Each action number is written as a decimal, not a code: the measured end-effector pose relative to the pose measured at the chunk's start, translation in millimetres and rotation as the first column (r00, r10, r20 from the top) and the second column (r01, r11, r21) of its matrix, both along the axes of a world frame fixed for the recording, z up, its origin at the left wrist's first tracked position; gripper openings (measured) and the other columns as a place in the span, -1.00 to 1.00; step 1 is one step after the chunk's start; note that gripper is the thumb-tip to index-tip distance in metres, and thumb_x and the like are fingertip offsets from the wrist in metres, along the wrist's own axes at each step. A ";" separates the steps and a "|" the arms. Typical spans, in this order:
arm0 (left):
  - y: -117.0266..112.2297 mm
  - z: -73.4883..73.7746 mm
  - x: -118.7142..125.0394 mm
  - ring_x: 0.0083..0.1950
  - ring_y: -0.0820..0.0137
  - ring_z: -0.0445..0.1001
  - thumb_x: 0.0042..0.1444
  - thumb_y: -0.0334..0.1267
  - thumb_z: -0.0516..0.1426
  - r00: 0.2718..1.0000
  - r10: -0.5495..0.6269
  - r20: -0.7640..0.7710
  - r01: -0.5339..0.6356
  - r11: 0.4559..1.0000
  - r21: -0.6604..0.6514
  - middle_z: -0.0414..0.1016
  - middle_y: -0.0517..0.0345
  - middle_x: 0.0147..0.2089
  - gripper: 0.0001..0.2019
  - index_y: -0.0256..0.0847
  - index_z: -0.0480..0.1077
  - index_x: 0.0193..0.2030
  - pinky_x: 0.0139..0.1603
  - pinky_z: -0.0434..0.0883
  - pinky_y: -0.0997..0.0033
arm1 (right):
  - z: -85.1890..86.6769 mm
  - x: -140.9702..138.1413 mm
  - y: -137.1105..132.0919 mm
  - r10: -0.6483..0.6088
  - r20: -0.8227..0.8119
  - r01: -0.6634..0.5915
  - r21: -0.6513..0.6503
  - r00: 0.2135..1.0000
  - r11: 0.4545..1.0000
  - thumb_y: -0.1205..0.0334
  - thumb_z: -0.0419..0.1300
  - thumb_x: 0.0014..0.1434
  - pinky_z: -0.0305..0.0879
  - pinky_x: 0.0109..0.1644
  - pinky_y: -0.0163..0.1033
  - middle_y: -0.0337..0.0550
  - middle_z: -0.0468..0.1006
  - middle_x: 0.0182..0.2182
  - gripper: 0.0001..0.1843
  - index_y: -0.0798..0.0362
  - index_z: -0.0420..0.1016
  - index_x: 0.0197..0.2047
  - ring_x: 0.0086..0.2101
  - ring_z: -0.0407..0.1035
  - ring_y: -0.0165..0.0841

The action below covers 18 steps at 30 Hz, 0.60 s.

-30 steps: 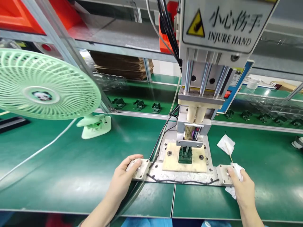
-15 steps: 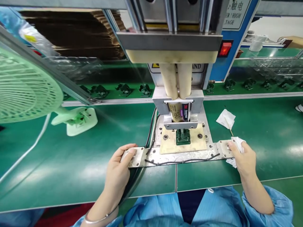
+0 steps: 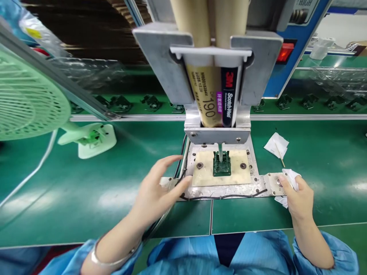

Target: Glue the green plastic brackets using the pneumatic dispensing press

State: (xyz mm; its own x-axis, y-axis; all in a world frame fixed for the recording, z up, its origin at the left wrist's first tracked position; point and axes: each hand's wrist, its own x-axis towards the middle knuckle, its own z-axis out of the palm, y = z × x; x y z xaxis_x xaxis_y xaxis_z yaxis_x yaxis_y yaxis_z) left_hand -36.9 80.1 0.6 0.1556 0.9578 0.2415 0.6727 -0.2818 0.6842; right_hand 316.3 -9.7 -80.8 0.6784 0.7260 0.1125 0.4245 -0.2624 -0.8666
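Observation:
My left hand (image 3: 159,191) hovers with thumb and fingers spread at the left edge of the cream fixture plate (image 3: 203,177), over the left button block (image 3: 166,182). A small dark green plastic part (image 3: 221,170) sits on that plate. Above it a thin nozzle (image 3: 220,151) points down from a two-barrel Scotch-Weld adhesive cartridge (image 3: 210,103) in a metal holder (image 3: 218,135); whether the tip touches the part I cannot tell. My right hand (image 3: 301,200) is closed round the right button block (image 3: 272,184), thumb on its button, with white tissue (image 3: 292,176) by the fingers.
A green fan (image 3: 31,99) stands at the left. Behind the press, several dark green parts (image 3: 150,102) lie in a row beyond a metal rail (image 3: 155,117). A folded white paper (image 3: 275,144) with a thin stick lies at the right, near a red switch (image 3: 285,52).
The cartridge holder has risen toward me, exposing more of the nozzle above the green part. My left hand has left its button block and moved right, fingers opening. My right hand stays put.

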 end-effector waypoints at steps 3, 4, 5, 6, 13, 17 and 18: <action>19.5 0.4 28.9 0.30 0.02 0.30 -0.06 0.08 0.31 0.971 -0.235 0.042 0.238 0.947 -0.215 0.23 -0.10 0.35 -0.16 -0.13 0.12 0.31 0.33 0.26 -0.06 | 0.1 0.2 0.5 -0.001 -0.013 0.002 0.006 1.000 1.000 -0.27 0.32 -0.02 0.04 -0.55 -0.35 -0.34 0.20 -0.64 -0.41 0.02 0.16 -0.59 -0.58 0.10 -0.43; 26.1 -2.0 37.1 0.32 0.01 0.28 -0.09 0.07 0.33 0.960 -0.271 0.071 0.280 0.920 -0.274 0.20 -0.12 0.37 -0.11 -0.14 0.09 0.34 0.34 0.25 -0.08 | 0.4 0.0 0.9 0.001 -0.012 -0.001 0.009 1.000 1.000 -0.26 0.32 -0.02 0.04 -0.55 -0.35 -0.34 0.20 -0.64 -0.41 0.02 0.17 -0.59 -0.57 0.11 -0.43; 31.9 -4.5 44.1 0.31 0.01 0.29 -0.10 0.04 0.34 0.950 -0.294 0.107 0.313 0.894 -0.320 0.22 -0.14 0.36 -0.11 -0.15 0.09 0.34 0.33 0.25 -0.09 | 0.8 -0.4 1.2 0.003 -0.011 -0.003 0.012 1.000 1.000 -0.26 0.32 -0.03 0.04 -0.55 -0.35 -0.34 0.19 -0.64 -0.41 0.02 0.16 -0.59 -0.58 0.10 -0.43; 36.6 -6.5 50.0 0.30 0.02 0.31 -0.08 0.01 0.34 0.938 -0.309 0.157 0.345 0.871 -0.349 0.27 -0.15 0.32 -0.16 -0.16 0.13 0.32 0.33 0.26 -0.08 | 1.3 -0.8 1.6 0.008 -0.011 -0.008 0.016 1.000 1.000 -0.27 0.31 -0.02 0.04 -0.56 -0.34 -0.34 0.18 -0.65 -0.41 0.02 0.15 -0.59 -0.58 0.10 -0.43; 40.2 5.4 59.9 0.09 0.17 0.52 -0.06 -0.13 0.35 0.825 -0.219 0.521 0.480 0.758 -0.441 0.53 -0.06 0.07 -0.50 -0.22 0.43 0.03 0.16 0.44 0.17 | 5.1 -3.0 1.6 0.027 -0.037 -0.026 0.038 0.999 0.999 -0.25 0.32 -0.01 0.03 -0.58 -0.33 -0.32 0.17 -0.65 -0.40 0.00 0.12 -0.60 -0.59 0.09 -0.42; 33.8 15.6 57.6 -0.24 0.23 0.54 -0.03 0.01 0.32 0.874 -0.149 0.463 0.430 0.682 -0.592 0.59 0.02 -0.24 -0.62 -0.24 0.54 -0.18 -0.26 0.49 0.33 | 0.9 -1.3 1.3 0.031 -0.051 -0.028 0.048 0.998 0.998 -0.26 0.33 -0.01 0.05 -0.56 -0.33 -0.32 0.19 -0.63 -0.40 0.02 0.15 -0.59 -0.57 0.09 -0.42; 31.6 16.9 57.4 -0.32 0.27 0.51 -0.01 0.06 0.29 0.883 -0.138 0.448 0.419 0.661 -0.622 0.56 0.05 -0.33 -0.63 -0.25 0.55 -0.29 -0.35 0.45 0.37 | -0.6 -0.5 1.6 0.035 -0.057 -0.033 0.049 0.998 0.998 -0.26 0.34 -0.01 0.05 -0.55 -0.33 -0.32 0.19 -0.63 -0.40 0.02 0.17 -0.58 -0.56 0.09 -0.42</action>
